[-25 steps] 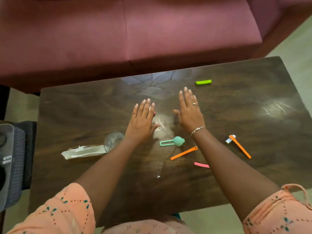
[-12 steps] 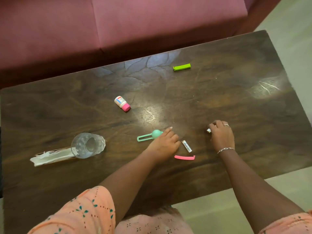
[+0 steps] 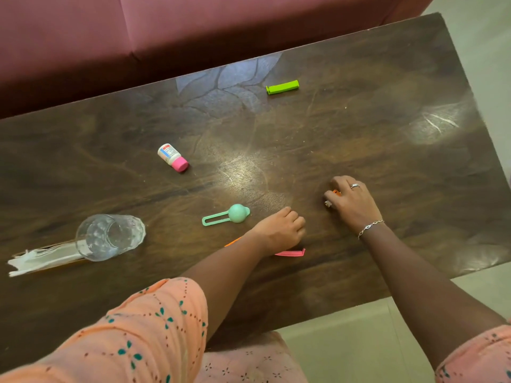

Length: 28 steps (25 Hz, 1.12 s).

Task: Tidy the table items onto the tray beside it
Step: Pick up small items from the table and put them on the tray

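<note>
My left hand (image 3: pixel 279 230) lies on the dark wooden table (image 3: pixel 387 150) with its fingers curled over an orange clip (image 3: pixel 233 241); only the clip's end shows by my wrist. My right hand (image 3: pixel 355 203) grips a second orange clip (image 3: pixel 336 192) together with a small silver-tipped tube (image 3: pixel 328 203). A pink clip (image 3: pixel 291 253) lies just below my left hand. A mint scoop-shaped piece (image 3: pixel 233 214) sits left of that hand. Farther off lie a small white bottle with a pink cap (image 3: pixel 173 158) and a green clip (image 3: pixel 282 87). The tray is out of view.
A clear glass (image 3: pixel 109 236) lies on its side at the left, against a white paper packet (image 3: pixel 41 259). A maroon sofa (image 3: pixel 193 31) runs along the table's far edge. Pale floor (image 3: pixel 345 341) shows past the near right corner.
Both hands came back from the table's middle, uncovering the bottle. My right hand closed on the far orange clip and tube. My left fist now hides the small white tube. The view swung right.
</note>
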Tool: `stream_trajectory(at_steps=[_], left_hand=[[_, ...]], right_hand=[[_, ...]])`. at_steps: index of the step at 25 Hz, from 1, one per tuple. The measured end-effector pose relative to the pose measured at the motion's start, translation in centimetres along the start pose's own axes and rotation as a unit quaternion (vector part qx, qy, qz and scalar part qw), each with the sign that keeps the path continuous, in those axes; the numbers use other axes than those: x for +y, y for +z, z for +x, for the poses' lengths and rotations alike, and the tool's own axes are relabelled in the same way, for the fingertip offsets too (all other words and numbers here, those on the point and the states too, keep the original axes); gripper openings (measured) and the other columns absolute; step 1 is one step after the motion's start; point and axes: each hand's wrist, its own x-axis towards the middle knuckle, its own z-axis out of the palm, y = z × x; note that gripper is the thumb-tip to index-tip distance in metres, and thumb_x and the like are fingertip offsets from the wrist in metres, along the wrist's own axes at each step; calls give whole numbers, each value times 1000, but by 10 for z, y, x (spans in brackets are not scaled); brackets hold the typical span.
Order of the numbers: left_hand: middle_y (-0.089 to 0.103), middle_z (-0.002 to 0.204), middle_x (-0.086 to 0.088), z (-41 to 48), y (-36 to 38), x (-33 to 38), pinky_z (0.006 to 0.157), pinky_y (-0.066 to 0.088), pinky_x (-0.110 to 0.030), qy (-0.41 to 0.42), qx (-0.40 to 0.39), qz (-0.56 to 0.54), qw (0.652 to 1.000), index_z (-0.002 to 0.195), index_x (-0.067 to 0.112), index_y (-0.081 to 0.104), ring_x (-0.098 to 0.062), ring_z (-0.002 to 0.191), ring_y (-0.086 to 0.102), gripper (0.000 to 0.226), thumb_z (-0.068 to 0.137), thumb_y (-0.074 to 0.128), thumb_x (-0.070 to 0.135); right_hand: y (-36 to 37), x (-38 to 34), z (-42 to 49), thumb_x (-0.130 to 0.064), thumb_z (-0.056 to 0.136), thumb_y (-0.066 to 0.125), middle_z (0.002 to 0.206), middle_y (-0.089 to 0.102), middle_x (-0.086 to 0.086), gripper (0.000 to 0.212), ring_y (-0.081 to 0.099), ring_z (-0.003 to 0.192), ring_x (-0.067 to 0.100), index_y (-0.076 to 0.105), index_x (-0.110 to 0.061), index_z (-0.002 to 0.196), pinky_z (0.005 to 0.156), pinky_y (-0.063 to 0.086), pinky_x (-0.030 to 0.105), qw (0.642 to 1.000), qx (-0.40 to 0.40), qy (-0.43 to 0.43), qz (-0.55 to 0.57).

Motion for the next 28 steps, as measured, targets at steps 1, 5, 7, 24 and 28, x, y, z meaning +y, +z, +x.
stream_trajectory(at_steps=[1,5,7,24,28], left_hand=[[61,64,3,3,0,-2,63,52,-25,4,-2,2,1000,64,20,65,-16,55,56,39,74,29,8],[61,60,4,4,-2,-4,59,48,-22,36,22,22,999,61,20,64,-15,51,55,39,75,30,9],[59,60,2,-1,-8,-8,60,50,-24,40,56,18,997,62,17,63,-17,52,54,35,76,32,10],[61,69,-2,-253,-31,-65,55,48,-26,-200,212,27,956,70,13,63,-19,58,57,29,83,37,13],[60,69,-2,-344,-23,-78,57,49,-26,-274,211,54,937,73,13,63,-19,59,56,25,80,39,8]], right_hand=[[0,0,2,-16,72,47,90,62,16,14,61,86,32,60,-11,71,68,49,36,1000,6,-8,-3],[-9,-7,10,-26,78,46,87,63,11,21,63,83,30,60,-10,74,72,49,33,998,61,2,-5],[-19,-15,18,-26,81,44,81,64,8,24,64,79,28,60,-10,75,77,41,33,996,88,21,7],[-110,-235,119,-18,78,61,74,59,10,11,59,58,32,56,-9,81,32,37,26,983,153,-59,89],[-134,-322,157,-13,75,67,75,61,11,16,58,53,32,53,-10,82,32,38,28,972,169,-111,119]])
